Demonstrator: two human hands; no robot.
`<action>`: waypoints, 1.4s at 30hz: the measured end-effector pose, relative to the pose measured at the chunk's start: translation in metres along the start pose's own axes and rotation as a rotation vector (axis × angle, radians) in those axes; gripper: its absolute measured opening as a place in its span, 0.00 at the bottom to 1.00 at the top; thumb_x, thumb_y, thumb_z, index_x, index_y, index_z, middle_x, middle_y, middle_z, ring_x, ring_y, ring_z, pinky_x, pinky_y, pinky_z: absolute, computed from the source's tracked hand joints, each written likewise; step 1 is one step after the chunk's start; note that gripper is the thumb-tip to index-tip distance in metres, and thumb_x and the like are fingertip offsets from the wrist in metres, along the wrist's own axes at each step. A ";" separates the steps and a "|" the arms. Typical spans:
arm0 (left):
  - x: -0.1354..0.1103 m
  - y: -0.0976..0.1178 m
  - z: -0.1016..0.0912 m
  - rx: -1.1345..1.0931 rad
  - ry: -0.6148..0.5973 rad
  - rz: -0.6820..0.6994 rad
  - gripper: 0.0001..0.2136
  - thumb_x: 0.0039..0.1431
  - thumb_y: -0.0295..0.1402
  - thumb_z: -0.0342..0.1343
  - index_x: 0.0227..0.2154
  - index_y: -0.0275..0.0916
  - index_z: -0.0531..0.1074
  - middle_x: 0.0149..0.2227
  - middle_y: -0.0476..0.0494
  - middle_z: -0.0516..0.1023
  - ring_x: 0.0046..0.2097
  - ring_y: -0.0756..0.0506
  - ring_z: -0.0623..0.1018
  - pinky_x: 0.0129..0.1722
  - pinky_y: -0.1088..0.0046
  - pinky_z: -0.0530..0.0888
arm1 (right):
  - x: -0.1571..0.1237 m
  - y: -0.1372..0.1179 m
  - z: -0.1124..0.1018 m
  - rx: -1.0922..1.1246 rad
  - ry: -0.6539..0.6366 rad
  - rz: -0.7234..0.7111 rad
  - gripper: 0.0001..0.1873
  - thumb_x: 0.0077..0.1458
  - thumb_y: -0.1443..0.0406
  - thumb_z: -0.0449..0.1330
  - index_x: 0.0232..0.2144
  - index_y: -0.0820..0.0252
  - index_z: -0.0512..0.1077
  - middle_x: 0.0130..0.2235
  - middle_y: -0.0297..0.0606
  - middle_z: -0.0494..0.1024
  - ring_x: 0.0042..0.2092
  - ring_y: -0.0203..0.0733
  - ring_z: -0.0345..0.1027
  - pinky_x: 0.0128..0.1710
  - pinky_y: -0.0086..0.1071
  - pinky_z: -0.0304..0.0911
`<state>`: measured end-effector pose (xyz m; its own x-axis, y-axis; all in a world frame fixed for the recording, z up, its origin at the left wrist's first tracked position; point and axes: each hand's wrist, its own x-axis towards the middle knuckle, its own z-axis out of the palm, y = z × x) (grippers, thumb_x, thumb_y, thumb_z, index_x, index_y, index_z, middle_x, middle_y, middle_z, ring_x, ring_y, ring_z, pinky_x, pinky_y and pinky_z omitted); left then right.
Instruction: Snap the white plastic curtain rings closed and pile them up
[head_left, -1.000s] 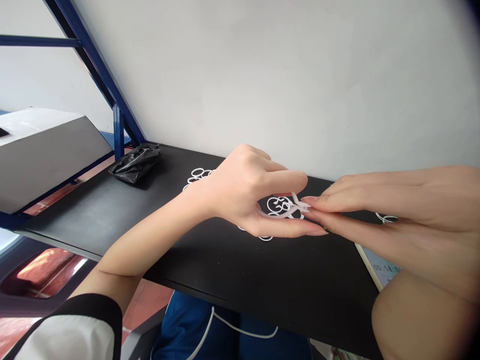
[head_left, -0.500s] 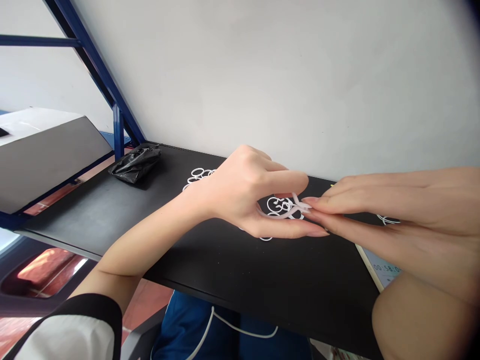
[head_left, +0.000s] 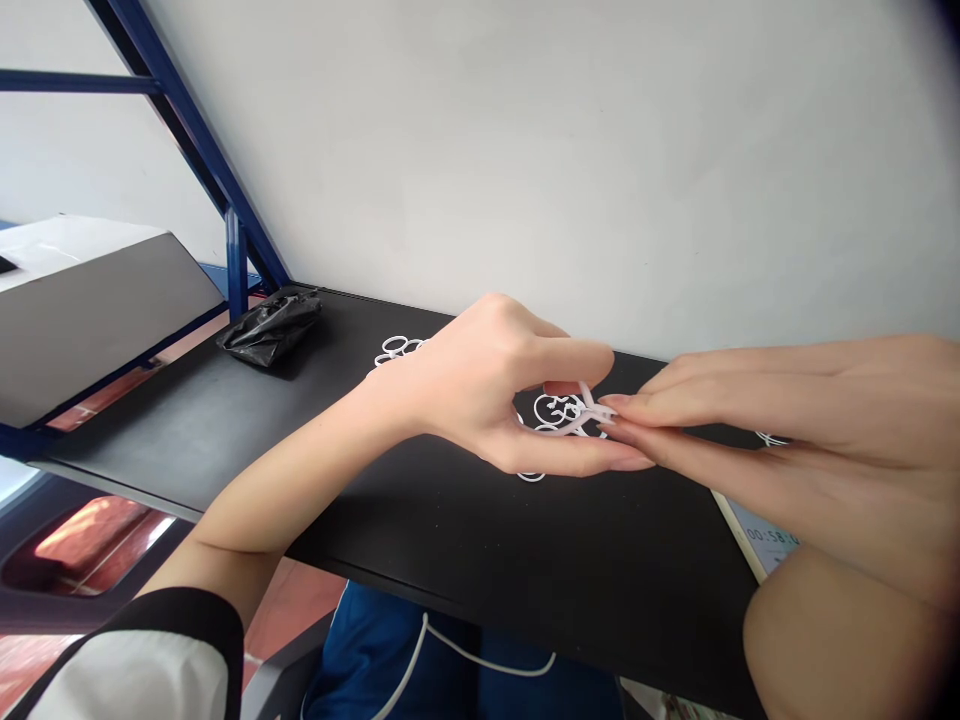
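Note:
A thin white plastic ring is held between my two hands, above the black tabletop. My left hand is curled round its loop, with thumb and fingers on either side. From the right, my right hand pinches the ring's end between thumb and forefinger. Fingers hide part of the loop, so I cannot tell whether its ends are joined. Just behind and below lie several loose white rings on the table. More white rings show past my left wrist.
A crumpled black plastic bag lies at the table's far left corner. Partly under my right arm is a phone with a timer on screen, near more white rings. A blue metal frame and pale wall stand behind.
Both hands and the held ring have shifted very slightly to the left. The grip of each hand looks the same.

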<state>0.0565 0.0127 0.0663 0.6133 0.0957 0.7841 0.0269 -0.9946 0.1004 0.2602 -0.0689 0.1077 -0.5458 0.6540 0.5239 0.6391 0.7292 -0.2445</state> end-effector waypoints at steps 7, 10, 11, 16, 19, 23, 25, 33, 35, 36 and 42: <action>0.001 0.001 0.000 -0.032 -0.002 -0.019 0.21 0.58 0.44 0.61 0.20 0.40 0.58 0.17 0.58 0.57 0.19 0.56 0.54 0.18 0.74 0.54 | 0.001 0.000 0.000 -0.005 -0.010 -0.019 0.07 0.57 0.68 0.63 0.31 0.49 0.77 0.29 0.28 0.82 0.29 0.39 0.75 0.24 0.34 0.63; 0.001 0.001 0.000 -0.032 -0.016 -0.035 0.21 0.58 0.45 0.60 0.20 0.40 0.58 0.16 0.58 0.56 0.19 0.55 0.54 0.18 0.74 0.54 | 0.000 0.001 0.000 -0.022 -0.024 -0.026 0.06 0.58 0.67 0.62 0.31 0.49 0.75 0.30 0.28 0.82 0.29 0.39 0.75 0.24 0.34 0.63; 0.001 0.001 0.000 -0.032 -0.022 -0.039 0.21 0.58 0.44 0.60 0.20 0.40 0.57 0.16 0.58 0.56 0.18 0.55 0.54 0.18 0.74 0.54 | 0.000 0.001 0.000 -0.017 -0.024 -0.031 0.06 0.58 0.67 0.63 0.31 0.49 0.75 0.30 0.28 0.82 0.29 0.39 0.75 0.24 0.34 0.63; 0.001 0.002 0.000 -0.046 -0.014 -0.030 0.21 0.58 0.43 0.61 0.20 0.41 0.56 0.17 0.58 0.53 0.19 0.55 0.53 0.19 0.74 0.54 | -0.002 0.003 0.001 -0.008 -0.002 -0.036 0.08 0.55 0.69 0.65 0.32 0.47 0.77 0.30 0.25 0.81 0.30 0.39 0.76 0.25 0.34 0.65; 0.001 0.002 0.000 -0.036 -0.015 -0.021 0.21 0.57 0.42 0.62 0.21 0.41 0.55 0.18 0.59 0.52 0.19 0.55 0.53 0.19 0.73 0.54 | -0.002 0.003 0.001 -0.011 0.011 -0.008 0.07 0.55 0.68 0.65 0.31 0.47 0.77 0.30 0.25 0.81 0.30 0.40 0.76 0.25 0.33 0.66; 0.001 0.002 -0.001 -0.050 -0.028 -0.027 0.22 0.57 0.44 0.62 0.20 0.41 0.55 0.17 0.58 0.53 0.19 0.55 0.53 0.19 0.73 0.54 | -0.001 0.003 0.002 -0.042 0.041 -0.085 0.08 0.57 0.71 0.63 0.31 0.51 0.75 0.30 0.25 0.81 0.29 0.35 0.76 0.26 0.30 0.66; 0.001 0.002 0.000 -0.053 -0.027 -0.028 0.23 0.57 0.45 0.61 0.20 0.41 0.56 0.17 0.58 0.53 0.19 0.54 0.53 0.19 0.72 0.54 | 0.000 0.003 0.001 -0.046 0.047 -0.109 0.08 0.57 0.72 0.63 0.31 0.52 0.74 0.29 0.25 0.81 0.29 0.34 0.76 0.25 0.28 0.66; 0.002 0.001 -0.001 -0.069 -0.012 -0.010 0.23 0.57 0.45 0.63 0.20 0.40 0.56 0.18 0.58 0.51 0.20 0.55 0.52 0.19 0.72 0.53 | 0.002 0.001 0.001 -0.043 0.033 -0.109 0.08 0.57 0.73 0.62 0.29 0.55 0.75 0.29 0.28 0.82 0.28 0.34 0.76 0.24 0.27 0.65; 0.002 0.001 -0.001 -0.065 -0.029 -0.025 0.23 0.57 0.47 0.61 0.19 0.40 0.56 0.18 0.58 0.52 0.20 0.54 0.51 0.19 0.71 0.53 | 0.003 0.001 0.001 -0.030 0.029 -0.111 0.08 0.57 0.72 0.63 0.29 0.55 0.75 0.29 0.29 0.82 0.29 0.35 0.76 0.25 0.27 0.66; 0.002 0.002 -0.001 -0.063 -0.040 -0.032 0.23 0.58 0.47 0.60 0.19 0.41 0.55 0.18 0.58 0.52 0.20 0.54 0.51 0.19 0.71 0.53 | 0.003 0.002 0.001 -0.024 0.021 -0.109 0.08 0.57 0.72 0.63 0.29 0.55 0.76 0.29 0.29 0.82 0.29 0.35 0.77 0.25 0.27 0.66; 0.002 0.001 -0.001 -0.078 -0.024 -0.011 0.23 0.58 0.46 0.61 0.20 0.40 0.56 0.18 0.58 0.52 0.20 0.55 0.52 0.19 0.72 0.53 | 0.003 0.002 0.002 -0.023 0.015 -0.102 0.08 0.58 0.72 0.62 0.30 0.55 0.76 0.30 0.29 0.82 0.28 0.34 0.76 0.25 0.26 0.66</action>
<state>0.0572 0.0117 0.0685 0.6323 0.1044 0.7676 -0.0277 -0.9872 0.1571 0.2593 -0.0653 0.1072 -0.6008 0.5730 0.5574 0.5928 0.7872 -0.1702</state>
